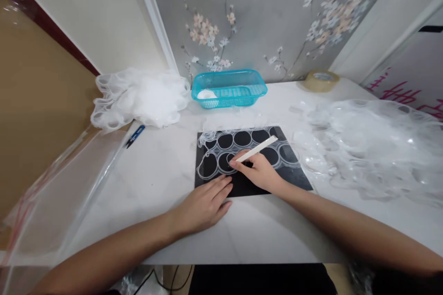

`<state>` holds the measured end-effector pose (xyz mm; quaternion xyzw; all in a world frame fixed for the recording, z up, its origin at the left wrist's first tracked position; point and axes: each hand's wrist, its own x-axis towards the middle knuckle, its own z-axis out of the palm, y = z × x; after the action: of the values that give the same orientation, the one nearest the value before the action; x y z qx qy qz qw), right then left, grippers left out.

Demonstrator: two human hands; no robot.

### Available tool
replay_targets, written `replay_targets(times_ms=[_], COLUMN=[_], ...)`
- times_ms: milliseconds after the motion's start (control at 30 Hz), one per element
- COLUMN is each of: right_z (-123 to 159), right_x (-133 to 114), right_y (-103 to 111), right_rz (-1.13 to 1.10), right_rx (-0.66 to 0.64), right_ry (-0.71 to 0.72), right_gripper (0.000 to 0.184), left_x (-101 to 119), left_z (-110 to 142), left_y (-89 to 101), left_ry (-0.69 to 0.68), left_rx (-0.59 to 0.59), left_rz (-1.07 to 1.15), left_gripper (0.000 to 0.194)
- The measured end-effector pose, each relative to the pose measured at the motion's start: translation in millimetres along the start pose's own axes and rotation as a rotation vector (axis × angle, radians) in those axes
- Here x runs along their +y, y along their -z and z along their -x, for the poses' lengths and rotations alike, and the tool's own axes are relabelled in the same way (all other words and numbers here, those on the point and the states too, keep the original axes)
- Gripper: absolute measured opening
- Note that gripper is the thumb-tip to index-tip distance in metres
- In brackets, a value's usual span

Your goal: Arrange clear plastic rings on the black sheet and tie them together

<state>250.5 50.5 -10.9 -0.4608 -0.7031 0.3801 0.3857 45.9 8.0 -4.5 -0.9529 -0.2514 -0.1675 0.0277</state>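
Note:
On a black board point(249, 186) lies a strip of white lace-like trim point(273, 152) with rows of round rings, black showing through them. My right hand point(258, 170) pinches a slim white pen-like tool point(258, 148). Its lower end points down at a ring in the near row, and the tip is hidden by my fingers. Flat at the board's near left edge rests my left hand point(206, 205), fingers stretched out and fingertips by the lace's lower edge. Loose threads bunch at the lace's upper left corner.
Behind the board stands a turquoise plastic basket point(228, 101) with a white round item inside. White lace heaps lie left point(141, 97) and right point(377, 138). A tape roll point(320, 81) sits at the back right. A blue-handled tool point(135, 135) and clear plastic bags point(69, 193) lie left.

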Motion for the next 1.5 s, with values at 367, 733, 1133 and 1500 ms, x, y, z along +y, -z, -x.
replay_targets(times_ms=[367,733,1133,1500], right_z=[2,2,15,0], right_x=[1,0,5,-5], right_y=[-1,0,-1,23], right_rz=[0.065,0.043,0.395,0.384], right_rx=[0.017,0.016,-0.122,0.065], right_ry=[0.087,0.084,0.418,-0.045], right_gripper=[0.015,0.014,0.019,0.023], left_x=[-1,-2,-7,-30], left_z=[-1,1,1,-24], left_y=[2.0,-2.5,-3.0,-11.6], left_ry=[-0.012,0.019,0.072,0.263], left_rx=[-0.026,-0.006,-0.054,0.091], left_rz=[-0.052,-0.068,0.053,0.134], left_gripper=[0.035,0.036,0.043,0.015])
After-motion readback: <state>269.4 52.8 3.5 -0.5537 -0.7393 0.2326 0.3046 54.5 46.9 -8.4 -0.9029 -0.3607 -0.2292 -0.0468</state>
